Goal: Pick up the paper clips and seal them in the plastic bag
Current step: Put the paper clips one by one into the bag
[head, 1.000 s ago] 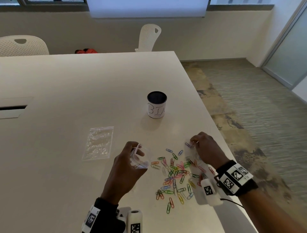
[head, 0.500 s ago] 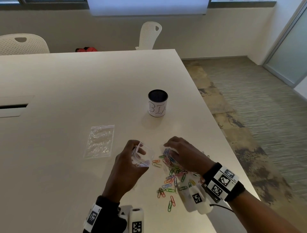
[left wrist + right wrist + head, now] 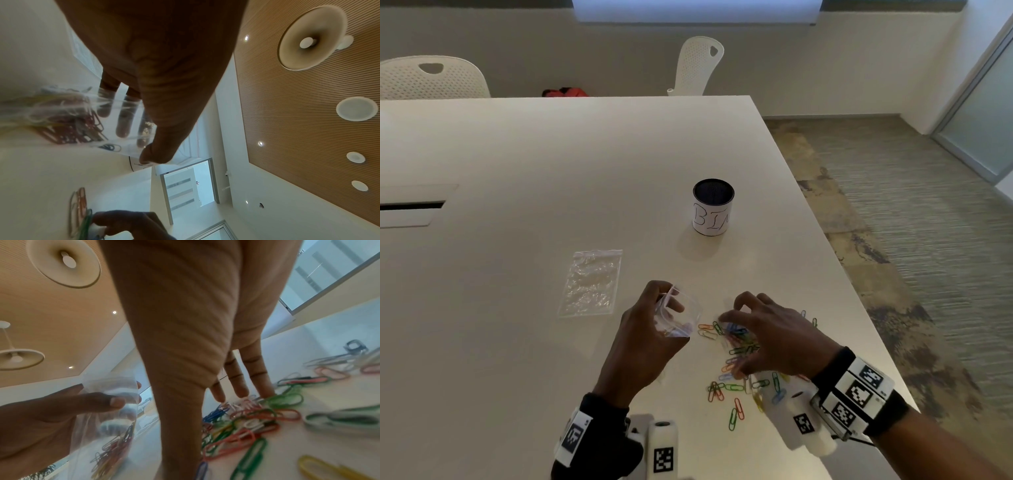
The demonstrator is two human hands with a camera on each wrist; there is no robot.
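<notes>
Wrist views reveal paper clips [image 3: 115, 449] inside plastic bag [image 3: 107, 402].

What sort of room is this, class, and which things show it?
Probably an office meeting room: a large white table with a cable slot, white perforated plastic chairs along it, and a frosted glass door.

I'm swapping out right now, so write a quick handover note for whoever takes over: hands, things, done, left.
Left hand holds the open plastic bag upright; some paper clips already lie inside it, seen from the wrist views.
Right hand, fingers spread, rests fingertips on the loose paper clips on the table.
A second, flat bag lies left of the hands; the bin cup stands beyond.
Left to do: gather the remaining clips, then seal the bag.
</notes>
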